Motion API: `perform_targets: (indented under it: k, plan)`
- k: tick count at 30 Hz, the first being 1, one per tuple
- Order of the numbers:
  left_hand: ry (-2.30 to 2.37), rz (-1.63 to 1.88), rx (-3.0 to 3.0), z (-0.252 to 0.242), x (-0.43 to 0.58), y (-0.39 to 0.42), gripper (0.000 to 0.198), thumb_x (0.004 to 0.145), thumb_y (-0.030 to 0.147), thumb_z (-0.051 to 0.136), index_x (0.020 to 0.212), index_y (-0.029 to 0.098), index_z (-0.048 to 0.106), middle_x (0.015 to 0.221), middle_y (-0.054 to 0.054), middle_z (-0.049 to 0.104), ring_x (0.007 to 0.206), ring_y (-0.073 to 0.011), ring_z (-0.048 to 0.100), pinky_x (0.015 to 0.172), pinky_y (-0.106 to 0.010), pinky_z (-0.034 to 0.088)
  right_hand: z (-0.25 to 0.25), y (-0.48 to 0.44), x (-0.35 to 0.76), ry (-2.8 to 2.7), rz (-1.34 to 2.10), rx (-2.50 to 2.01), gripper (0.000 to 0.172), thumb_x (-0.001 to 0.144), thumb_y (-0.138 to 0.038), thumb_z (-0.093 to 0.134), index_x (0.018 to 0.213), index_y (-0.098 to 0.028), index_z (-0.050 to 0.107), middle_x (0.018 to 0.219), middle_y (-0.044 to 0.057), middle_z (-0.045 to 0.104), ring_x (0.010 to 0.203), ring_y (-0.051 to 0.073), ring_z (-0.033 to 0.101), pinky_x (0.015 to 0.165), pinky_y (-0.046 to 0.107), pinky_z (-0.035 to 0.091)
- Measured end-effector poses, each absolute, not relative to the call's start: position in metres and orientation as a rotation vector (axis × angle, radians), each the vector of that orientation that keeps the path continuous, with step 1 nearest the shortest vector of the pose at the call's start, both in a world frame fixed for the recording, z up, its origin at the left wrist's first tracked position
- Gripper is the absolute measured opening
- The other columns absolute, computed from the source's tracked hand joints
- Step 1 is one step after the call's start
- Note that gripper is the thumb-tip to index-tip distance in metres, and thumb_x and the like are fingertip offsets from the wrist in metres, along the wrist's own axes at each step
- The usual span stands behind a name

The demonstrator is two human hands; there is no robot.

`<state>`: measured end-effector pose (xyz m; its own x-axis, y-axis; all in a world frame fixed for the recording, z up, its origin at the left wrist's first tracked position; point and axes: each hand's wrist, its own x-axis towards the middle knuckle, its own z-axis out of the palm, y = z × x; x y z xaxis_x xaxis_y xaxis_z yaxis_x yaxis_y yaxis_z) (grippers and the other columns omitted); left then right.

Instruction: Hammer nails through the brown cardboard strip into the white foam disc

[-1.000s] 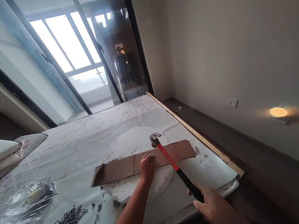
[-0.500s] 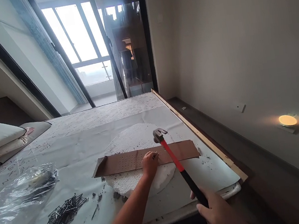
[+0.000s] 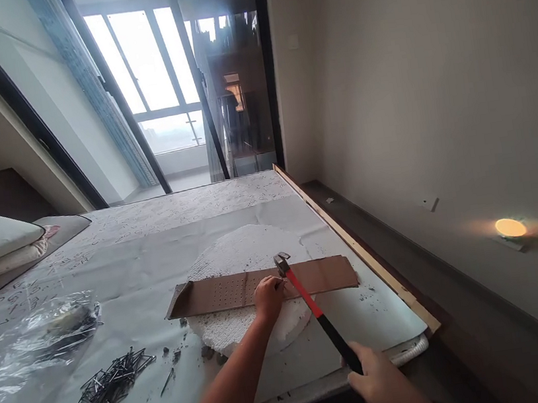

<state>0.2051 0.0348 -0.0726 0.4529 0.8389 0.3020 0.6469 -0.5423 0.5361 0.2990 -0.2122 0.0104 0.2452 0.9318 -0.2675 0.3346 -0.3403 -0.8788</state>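
Cardboard strip across the foam disc, nails left of both (plastic bag farther left, just behind)

The right grip holds a claw hammer over dotted brown cardboard, near the left grip.

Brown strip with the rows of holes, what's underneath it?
A white round slab shows past both long edges of the brown strip, lying on a pale sheet. Whatever is directly beneath the strip is covered and can't be seen.
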Motion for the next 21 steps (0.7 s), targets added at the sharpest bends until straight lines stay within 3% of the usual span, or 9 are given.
perform_targets:
  k: [4, 10, 14, 18, 21]
  plan:
    - [1.237, 0.774, 2.38, -0.074, 0.205, 0.035, 0.02, 0.08, 0.026, 0.052, 0.069, 0.018, 0.067, 0.078, -0.004, 0.067, 0.078, -0.0158, 0.058, 0.066, -0.025, 0.037, 0.004, -0.215, 0.299, -1.122, 0.981, -1.8, 0.017, 0.07, -0.02, 0.042, 0.083, -0.02, 0.054, 0.067, 0.001, 0.055, 0.065, 0.018, 0.053, 0.059, 0.026, 0.038]
    - [1.262, 0.693, 2.419, -0.07, 0.205, 0.034, 0.02, 0.077, 0.019, 0.053, 0.063, 0.018, 0.067, 0.072, -0.004, 0.064, 0.076, -0.0169, 0.057, 0.066, -0.027, 0.038, -0.005, -0.211, 0.299, -1.112, 1.097, -1.809, 0.017, 0.064, -0.016, 0.043, 0.075, -0.018, 0.055, 0.068, 0.003, 0.057, 0.069, 0.02, 0.054, 0.064, 0.028, 0.04]
    - [1.172, 0.779, 2.353, -0.069, 0.203, 0.035, 0.015, 0.073, 0.019, 0.054, 0.067, 0.018, 0.068, 0.075, -0.005, 0.064, 0.076, -0.0174, 0.056, 0.069, -0.028, 0.04, -0.01, -0.218, 0.304, -1.093, 0.974, -1.812, 0.02, 0.07, -0.025, 0.044, 0.083, -0.019, 0.058, 0.064, 0.001, 0.055, 0.065, 0.02, 0.053, 0.062, 0.028, 0.04]
    - [1.017, 1.0, 1.981, -0.068, 0.192, 0.04, 0.018, 0.065, 0.017, 0.052, 0.079, 0.018, 0.063, 0.077, -0.003, 0.06, 0.066, -0.0129, 0.053, 0.061, -0.025, 0.04, -0.02, -0.218, 0.305, -1.064, 1.013, -1.832, 0.023, 0.073, -0.028, 0.044, 0.09, -0.021, 0.057, 0.064, 0.001, 0.054, 0.062, 0.019, 0.053, 0.059, 0.027, 0.04]
    - [0.933, 1.118, 1.545, -0.063, 0.184, 0.046, 0.014, 0.063, 0.02, 0.048, 0.075, 0.018, 0.054, 0.067, 0.002, 0.053, 0.054, -0.0091, 0.047, 0.053, -0.022, 0.038, -0.027, -0.206, 0.301, -1.08, 1.125, -1.879, 0.017, 0.068, -0.022, 0.044, 0.078, -0.018, 0.057, 0.065, 0.002, 0.056, 0.061, 0.018, 0.052, 0.058, 0.028, 0.039]
